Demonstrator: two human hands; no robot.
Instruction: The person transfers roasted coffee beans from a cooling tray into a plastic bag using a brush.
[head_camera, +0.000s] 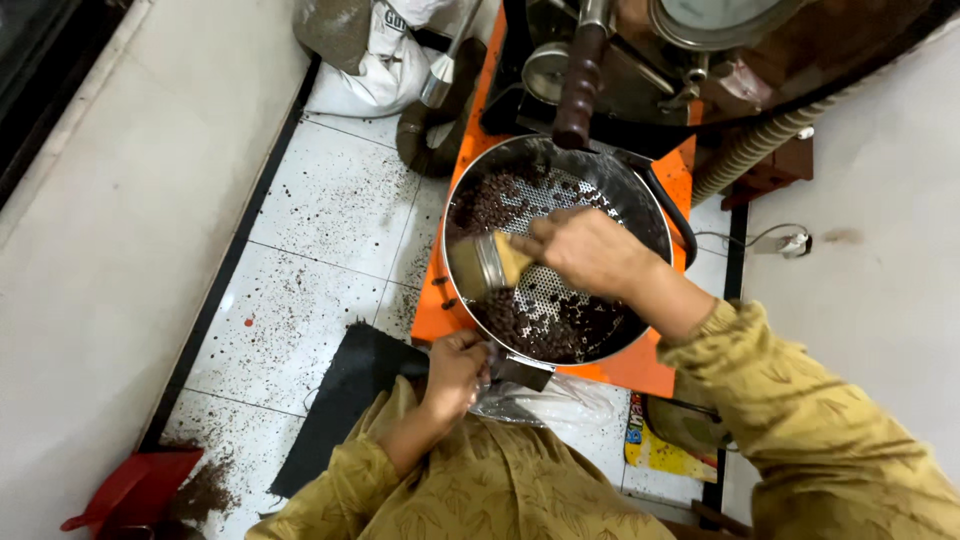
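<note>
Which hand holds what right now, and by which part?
Right hand holds a paintbrush by its wooden handle. Left hand grips the clear plastic bag at the tray's front edge.

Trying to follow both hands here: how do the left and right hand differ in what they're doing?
The right hand holds a brush inside the round metal tray; the left hand grips the tray's front edge, outside it. The right hand reaches farther out; the left stays close to the body. Both wear olive sleeves.

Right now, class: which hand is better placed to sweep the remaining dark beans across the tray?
The right hand: it already holds the brush inside the perforated tray; the left hand grips the outlet edge.
</note>
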